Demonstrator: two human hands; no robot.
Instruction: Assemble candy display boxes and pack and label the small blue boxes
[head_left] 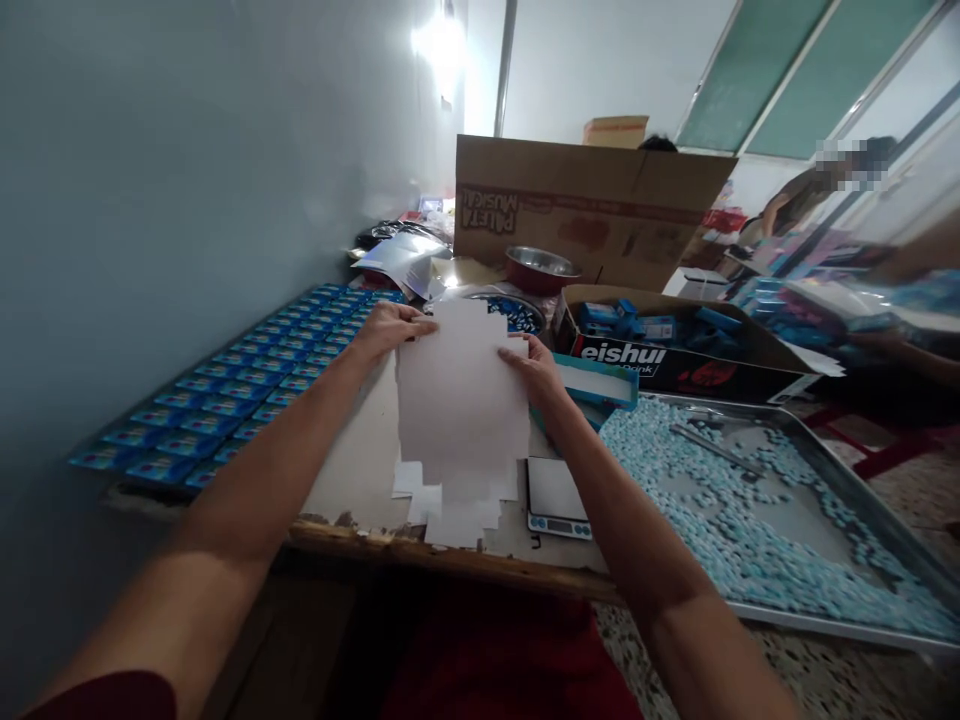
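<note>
Over the tabletop [345, 480], reaching toward its front edge, is notched white card [465, 405]. The left hand [386, 332] pinches its far left corner; the right hand [538, 370] grips its right side. Holding it gently with 2 hands should stop bends.

Left of the grip rose a plain blue-gray wall [195, 150], and high beyond the grip glared a white lamp [444, 50]. Farther back stood a pale rear wall [585, 60], crossed by a slim upright strip [506, 70]. Up to the right of the grip, green panels [802, 60] sat in light frames. Beneath the grip spread a table [341, 490] with a worn wooden edge; well to its right, a red stool [892, 448] stood on speckled floor [795, 668].
</note>
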